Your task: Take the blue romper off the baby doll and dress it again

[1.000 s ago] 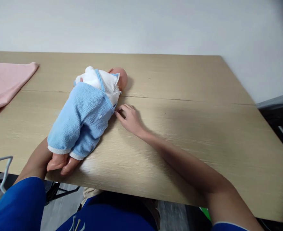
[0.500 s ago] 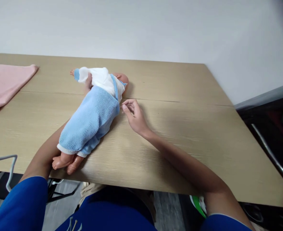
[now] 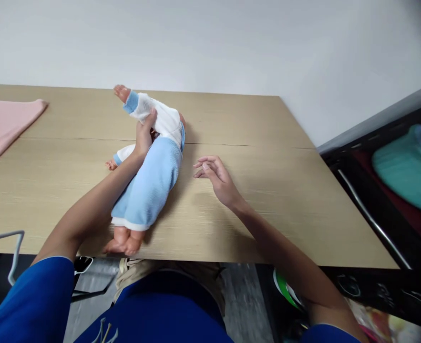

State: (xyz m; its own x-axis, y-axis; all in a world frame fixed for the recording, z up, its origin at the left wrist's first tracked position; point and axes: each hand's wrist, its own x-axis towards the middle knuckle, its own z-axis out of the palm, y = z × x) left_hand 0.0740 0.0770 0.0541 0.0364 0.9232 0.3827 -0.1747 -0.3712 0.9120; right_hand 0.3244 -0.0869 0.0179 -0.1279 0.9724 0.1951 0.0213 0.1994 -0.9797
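Observation:
A baby doll (image 3: 153, 164) in a white top and fuzzy light blue trousers lies tilted on its side on the wooden table (image 3: 267, 219). Its bare feet point at the near edge, and its head is mostly hidden behind the top. My left hand (image 3: 146, 131) grips the doll at its upper arm and chest, thumb over the white sleeve; the other fingers are out of sight behind it. To the right of the doll, my right hand (image 3: 217, 178) hovers over the tabletop, fingers loosely bent and apart, with nothing in them.
A pink cloth (image 3: 8, 126) lies at the table's left end. A white wall (image 3: 196, 43) rises behind the table. Off the right edge, a teal item (image 3: 408, 166) sits on a dark rack. At lower left a chair armrest (image 3: 17, 252) reaches the table's near edge.
The doll has rolled onto its side facing left, its raised arm lifted higher and its legs shifted right. My right hand has drawn away from it, and the view has turned slightly right.

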